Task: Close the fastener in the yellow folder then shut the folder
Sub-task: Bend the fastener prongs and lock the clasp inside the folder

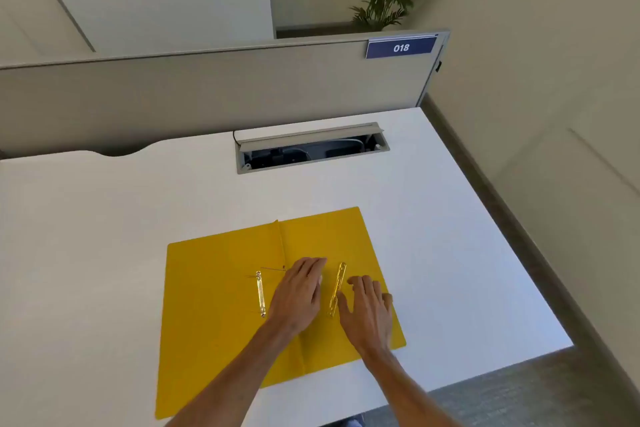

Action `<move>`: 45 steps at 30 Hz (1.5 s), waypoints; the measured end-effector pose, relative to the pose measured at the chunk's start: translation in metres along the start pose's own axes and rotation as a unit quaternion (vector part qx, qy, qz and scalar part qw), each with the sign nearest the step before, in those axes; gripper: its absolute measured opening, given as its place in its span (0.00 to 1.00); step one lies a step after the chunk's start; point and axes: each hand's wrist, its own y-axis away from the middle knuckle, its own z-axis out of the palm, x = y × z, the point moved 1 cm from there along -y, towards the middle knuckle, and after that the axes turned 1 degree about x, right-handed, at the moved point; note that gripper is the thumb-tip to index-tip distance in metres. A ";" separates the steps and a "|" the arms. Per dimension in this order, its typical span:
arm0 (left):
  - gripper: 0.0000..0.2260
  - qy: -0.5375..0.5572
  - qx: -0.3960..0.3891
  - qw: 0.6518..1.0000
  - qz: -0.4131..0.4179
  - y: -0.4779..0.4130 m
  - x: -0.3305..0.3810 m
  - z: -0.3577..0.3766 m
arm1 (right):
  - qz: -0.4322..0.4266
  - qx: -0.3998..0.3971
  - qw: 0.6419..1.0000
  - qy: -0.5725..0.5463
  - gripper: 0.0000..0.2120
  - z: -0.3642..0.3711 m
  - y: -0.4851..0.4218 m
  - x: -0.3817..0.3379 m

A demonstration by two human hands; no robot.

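Here one yellow folder [214, 291] lies open on the tabletop [104, 218], two gold fastener strips [260, 293] showing; left hand [298, 291] and right hand [369, 308] rest flat, empty.

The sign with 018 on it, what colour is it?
The sign is dark blue with white numbers, seen in the head view on the partition.

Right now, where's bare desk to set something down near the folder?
Free: the white desk left of the yellow folder, the strip between folder and cable tray, and the band right of it to the desk edge. Crowded: folder centre, where left hand and right hand flank a gold fastener bar.
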 end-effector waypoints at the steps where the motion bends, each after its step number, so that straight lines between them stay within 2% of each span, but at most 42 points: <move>1: 0.22 0.000 -0.019 1.000 -0.004 -0.004 0.003 0.004 | 0.016 -0.004 1.000 -0.006 0.15 0.000 -0.003 -0.001; 5: 0.23 0.002 -0.064 0.997 -0.030 -0.014 0.013 0.013 | 0.081 -0.034 0.996 -0.009 0.19 0.007 -0.013 -0.008; 10: 0.20 -0.017 -0.069 0.997 -0.028 -0.025 0.015 0.020 | 0.104 -0.028 0.994 -0.035 0.13 0.010 -0.015 -0.004; 17: 0.19 -0.006 -0.090 0.995 -0.043 -0.042 0.018 0.026 | 0.104 -0.008 0.992 -0.069 0.05 0.008 -0.011 0.005; 22: 0.12 0.052 -0.070 0.993 -0.083 -0.048 0.024 0.031 | 0.088 -0.016 0.993 -0.073 0.04 0.009 -0.012 0.009; 24: 0.10 0.036 -0.077 0.994 -0.064 -0.049 0.024 0.032 | 0.068 -0.008 0.996 -0.062 0.03 0.012 -0.010 0.013; 29: 0.10 -0.069 -0.099 0.989 0.084 -0.052 0.008 0.022 | 0.038 -0.003 0.997 -0.064 0.02 0.013 -0.007 0.021; 32: 0.09 -0.110 -0.106 0.979 0.137 -0.056 -0.007 0.017 | 0.032 -0.010 0.996 -0.077 0.02 0.012 -0.009 0.026; 45: 0.10 -0.029 -0.182 0.981 0.053 -0.059 -0.013 0.021 | 0.006 -0.023 0.997 -0.069 0.04 0.009 -0.015 0.038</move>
